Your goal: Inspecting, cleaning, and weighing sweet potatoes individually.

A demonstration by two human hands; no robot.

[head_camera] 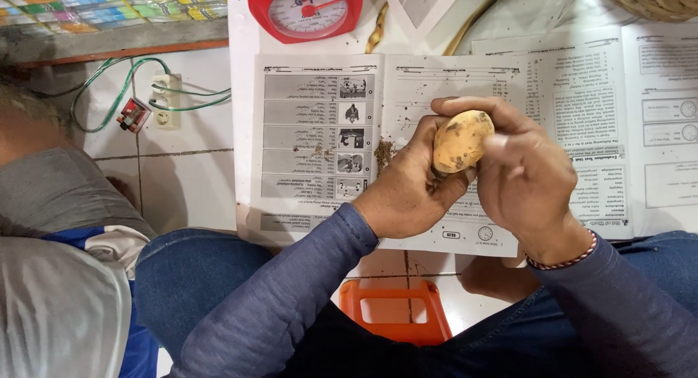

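The broadest thing beneath the grip is a spread of printed pages (320,138), opened flat across the floor and lying directly under the hands, seemingly so that whatever falls lands on paper rather than tile; a small heap of brown scrapings (383,153) sits on it just left of the grip. Beyond the grip, at the far edge of the paper, stands a red kitchen scale (305,11) with a round white dial, and far off to the upper right curves the rim of a woven basket (654,1). Nearer the person than the grip, between the denim-clad knees, an orange plastic stool (396,312) shows.

The person's left hand (403,192) cradles a potato (460,140) from below and behind, fingers curled shut around its lower end so that it stands nearly upright above the paper. The right hand (520,171) closes over it from the other side, fingers arched across the top and thumb pressed on the skin, which steadies it. Whether a blade lies under those fingers cannot be told. A beaded bracelet (563,262) circles the right wrist. The potato itself is yellowish with brown blotches.
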